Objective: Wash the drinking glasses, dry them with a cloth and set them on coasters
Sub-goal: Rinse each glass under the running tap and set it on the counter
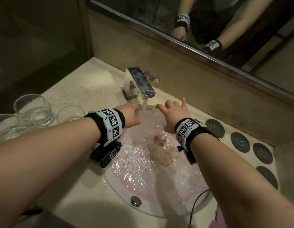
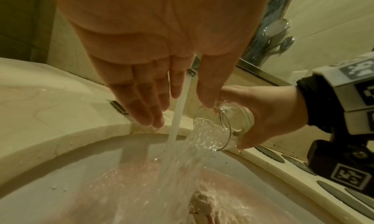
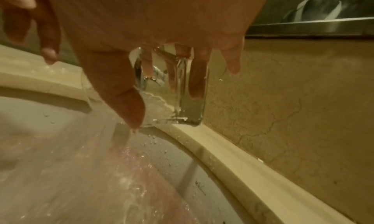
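My right hand [image 1: 173,113] grips a clear drinking glass [image 2: 222,123] over the sink, tilted with its mouth toward the left and down. Water spills from the glass into the basin. In the right wrist view my thumb and fingers wrap the glass [image 3: 174,91]. My left hand [image 1: 132,115] hangs beside the tap stream [image 2: 178,115] with fingers straight, its thumb at the glass rim. Three more clear glasses [image 1: 33,110] stand on the counter to the left. Several dark round coasters [image 1: 240,142] lie in a row on the counter to the right.
The chrome tap [image 1: 139,83] runs into the white sink [image 1: 113,183], where a pale wet lump [image 1: 159,150] lies in the water. A mirror [image 1: 225,38] and wall stand close behind. A purple cloth [image 1: 214,218] shows at the bottom right edge.
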{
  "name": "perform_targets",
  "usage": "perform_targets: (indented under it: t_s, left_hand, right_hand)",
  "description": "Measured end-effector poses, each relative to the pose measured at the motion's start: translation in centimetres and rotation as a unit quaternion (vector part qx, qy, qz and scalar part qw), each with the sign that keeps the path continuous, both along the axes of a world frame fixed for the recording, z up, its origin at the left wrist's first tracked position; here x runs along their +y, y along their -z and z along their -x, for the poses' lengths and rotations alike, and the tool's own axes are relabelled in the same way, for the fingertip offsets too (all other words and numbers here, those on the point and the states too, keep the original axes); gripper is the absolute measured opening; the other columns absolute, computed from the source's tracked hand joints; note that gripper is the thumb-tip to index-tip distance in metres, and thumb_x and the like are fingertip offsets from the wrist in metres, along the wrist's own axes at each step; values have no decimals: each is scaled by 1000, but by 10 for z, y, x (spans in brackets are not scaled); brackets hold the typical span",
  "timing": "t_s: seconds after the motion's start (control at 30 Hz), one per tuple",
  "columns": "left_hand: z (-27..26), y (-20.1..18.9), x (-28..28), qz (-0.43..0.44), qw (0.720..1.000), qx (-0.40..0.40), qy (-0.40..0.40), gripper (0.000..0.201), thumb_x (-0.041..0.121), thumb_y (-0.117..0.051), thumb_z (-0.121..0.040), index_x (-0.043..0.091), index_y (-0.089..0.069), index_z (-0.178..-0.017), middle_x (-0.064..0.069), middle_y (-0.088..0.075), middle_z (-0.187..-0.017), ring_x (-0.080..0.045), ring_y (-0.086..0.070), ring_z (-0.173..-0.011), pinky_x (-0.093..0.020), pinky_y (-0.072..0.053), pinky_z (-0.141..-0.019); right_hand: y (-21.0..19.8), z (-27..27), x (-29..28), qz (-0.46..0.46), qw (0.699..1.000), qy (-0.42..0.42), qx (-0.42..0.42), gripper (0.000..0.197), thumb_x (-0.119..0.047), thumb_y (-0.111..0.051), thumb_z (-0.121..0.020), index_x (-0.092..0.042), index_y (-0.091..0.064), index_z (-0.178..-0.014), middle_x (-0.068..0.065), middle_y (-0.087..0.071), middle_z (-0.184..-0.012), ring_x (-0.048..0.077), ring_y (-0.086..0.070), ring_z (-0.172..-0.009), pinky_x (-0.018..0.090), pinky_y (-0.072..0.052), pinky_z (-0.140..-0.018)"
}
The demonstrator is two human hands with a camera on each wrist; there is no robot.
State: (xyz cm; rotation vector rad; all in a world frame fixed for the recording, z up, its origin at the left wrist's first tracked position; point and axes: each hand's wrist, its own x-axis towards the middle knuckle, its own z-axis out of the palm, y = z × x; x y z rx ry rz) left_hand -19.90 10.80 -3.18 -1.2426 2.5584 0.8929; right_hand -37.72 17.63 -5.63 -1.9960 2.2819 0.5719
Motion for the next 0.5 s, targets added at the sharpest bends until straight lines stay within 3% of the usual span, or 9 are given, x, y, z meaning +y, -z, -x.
perform_targets:
  t_s: [0.07, 0.2, 0.33, 0.5]
  left_hand:
    - [0, -1, -1, 0, 1000, 0, -5, 53, 30, -56, -90, 13, -40, -138, -8, -48, -137, -22, -55, -113, -28, -41, -92]
    - [-1, 0, -2, -7, 1000, 2, -12, 52, 30, -55, -91, 14, -40, -138, -7, -49, -136, -22, -56, -111, -27, -42, -91]
    - [-3, 6, -5, -11, 1000, -4, -16, 56, 33, -55, -90, 15, -37, -139, -7, -45, -139, -22, -55, -113, -29, -42, -94]
    - [-4, 13, -10, -7, 1000, -13, -10, 57, 35, -55, -90, 15, -36, -140, -6, -44, -140, -22, -54, -115, -31, -43, -96]
  right_hand:
    - [-1, -1, -2, -9, 1000, -9, 26, 80, -30, -70, -74, -33, -23, -139, 5, -39, -129, 26, -39, -123, 63, -6, -112]
    - [0, -2, -9, -12, 1000, 28, -5, 81, -31, -70, -73, -34, -23, -139, 5, -39, -131, 27, -40, -123, 62, -11, -112]
    - [8, -4, -15, -1, 987, 109, -121, 82, -29, -70, -71, -33, -24, -139, 4, -45, -126, 26, -51, -113, 58, -16, -112]
    - [22, -10, -26, 27, 953, 172, -248, 88, -32, -80, -64, -32, -28, -135, 4, -52, -127, 28, -53, -113, 50, -39, -102]
